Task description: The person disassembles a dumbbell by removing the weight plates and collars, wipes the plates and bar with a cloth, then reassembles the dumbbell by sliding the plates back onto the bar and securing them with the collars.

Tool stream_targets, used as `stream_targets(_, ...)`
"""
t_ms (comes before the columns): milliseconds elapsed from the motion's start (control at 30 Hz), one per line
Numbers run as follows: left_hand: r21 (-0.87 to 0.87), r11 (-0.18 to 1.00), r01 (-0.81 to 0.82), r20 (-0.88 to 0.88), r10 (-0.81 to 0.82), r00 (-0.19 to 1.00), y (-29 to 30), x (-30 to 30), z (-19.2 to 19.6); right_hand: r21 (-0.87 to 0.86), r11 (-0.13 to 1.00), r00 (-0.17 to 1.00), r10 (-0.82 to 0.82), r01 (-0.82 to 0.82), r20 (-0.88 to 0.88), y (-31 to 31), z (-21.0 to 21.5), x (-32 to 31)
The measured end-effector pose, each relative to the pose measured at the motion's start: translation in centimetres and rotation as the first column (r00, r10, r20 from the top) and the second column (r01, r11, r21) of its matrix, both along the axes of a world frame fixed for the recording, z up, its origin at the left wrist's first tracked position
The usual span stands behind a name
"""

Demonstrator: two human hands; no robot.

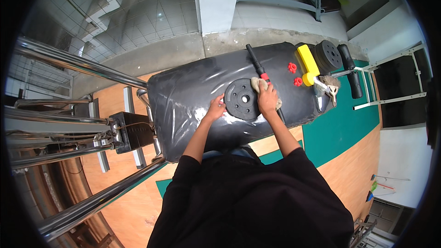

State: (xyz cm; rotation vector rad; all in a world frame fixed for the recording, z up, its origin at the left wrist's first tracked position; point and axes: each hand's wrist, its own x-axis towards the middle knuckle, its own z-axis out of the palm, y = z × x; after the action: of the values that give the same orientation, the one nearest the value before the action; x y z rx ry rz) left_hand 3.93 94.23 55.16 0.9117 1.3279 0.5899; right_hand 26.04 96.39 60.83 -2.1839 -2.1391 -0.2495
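A round black weight plate (236, 102) with a ring of holes lies on a padded black bench (183, 92). At its left rim, my left hand (216, 108) grips the edge with the fingers bent over it. My right hand (267, 99) presses a pale beige cloth (258, 86) at the plate's right side. Under and beyond that hand runs a black dumbbell bar (255, 59) with a red middle section. Just right of the bar sit two red star-shaped collar nuts (292, 68).
A yellow bottle (308, 59), a brush (331, 89) and stacked black plates (327, 55) stand at the bench's right end. Chrome posts (82, 62) rise on the left. A white metal frame (390, 103) stands at right, by a green mat (340, 128).
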Motion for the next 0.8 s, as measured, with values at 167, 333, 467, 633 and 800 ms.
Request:
stream_targets(167,-0.029,0.999,-0.043,-0.119,0.040,0.992,0.9,0.9,-1.1,-0.167,0.979,0.973,0.076,-0.114,-0.220,-9.5,0.6,-2.2)
stream_targets(333,-0.098,0.993,-0.065,-0.536,0.002,0.844,2.0,4.7,4.5,-0.228,0.969,0.856,-0.037,-0.096,-0.515,-14.9,2.3,-1.3)
stream_targets(467,-0.125,0.991,0.050,-0.524,-0.109,0.844,2.7,4.4,2.6,-0.042,0.992,0.898,-0.128,0.122,-0.420,-13.6,2.8,3.2)
stream_targets(633,-0.143,0.990,-0.001,-0.388,-0.055,0.920,2.8,4.2,0.7,-0.440,0.889,0.901,-0.288,0.126,-0.325,-9.8,2.2,7.0)
stream_targets(800,0.234,0.964,-0.128,-0.115,0.158,0.981,2.2,4.9,5.8,-0.597,0.781,0.865,-0.418,0.184,-0.279,-7.9,2.7,6.2)
